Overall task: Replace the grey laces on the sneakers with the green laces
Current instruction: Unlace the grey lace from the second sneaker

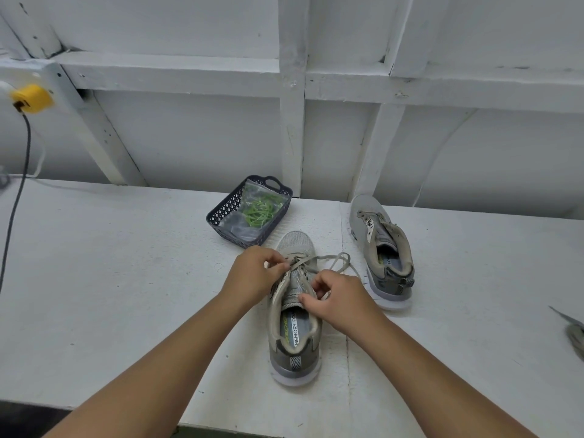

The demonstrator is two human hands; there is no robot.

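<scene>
A grey sneaker (pixel 295 339) lies in the middle of the white table, heel toward me, with its grey lace (pixel 335 260) partly loosened and looping out to the right. My left hand (pixel 252 273) pinches the lace at the left eyelets. My right hand (pixel 339 298) pinches a strand of the lace over the tongue. A second grey sneaker (pixel 384 248) stands to the right, with no lace that I can see in its eyelets. The green laces (pixel 260 211) lie in a clear bag inside a dark blue basket (pixel 221 216) behind the near sneaker.
The white table (pixel 110 263) runs to a white framed wall behind. A yellow plug (pixel 31 98) with a black cable (pixel 17 200) hangs at the far left. Something grey (pixel 573 333) lies at the table's right edge. The table's front edge is close to me.
</scene>
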